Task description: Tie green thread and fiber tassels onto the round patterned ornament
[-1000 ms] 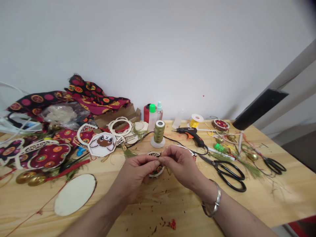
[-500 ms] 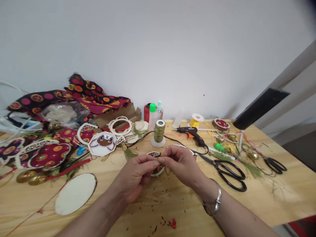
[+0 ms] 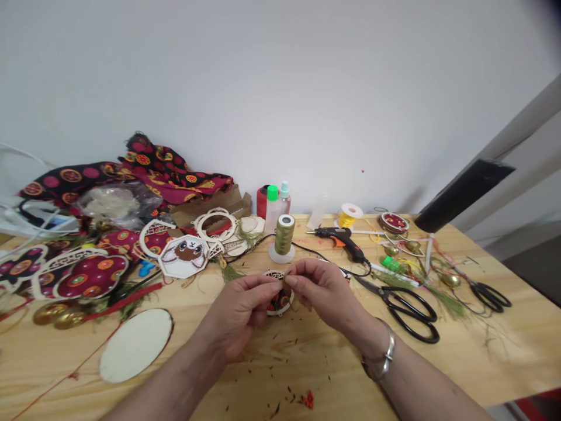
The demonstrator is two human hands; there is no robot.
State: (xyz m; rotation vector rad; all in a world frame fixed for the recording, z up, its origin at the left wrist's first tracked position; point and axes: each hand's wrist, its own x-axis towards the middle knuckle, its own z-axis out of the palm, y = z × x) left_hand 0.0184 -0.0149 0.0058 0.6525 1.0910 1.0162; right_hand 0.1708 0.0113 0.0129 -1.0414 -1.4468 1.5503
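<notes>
- Two hands come in from the lower edge. The left hand (image 3: 239, 310) lies at about 7 o'clock from the picture's middle, and the right hand (image 3: 324, 292) at about 5 o'clock.
- The left forearm (image 3: 175, 380) and right forearm (image 3: 421, 392) are both uncovered as far as the frame shows them.
- A bangle (image 3: 382, 358) of smooth, shiny, silver-coloured metal circles the right wrist, at 4 o'clock from that hand. It is a narrow band with a bright glint.
- The fingernails are too small to make out.
</notes>
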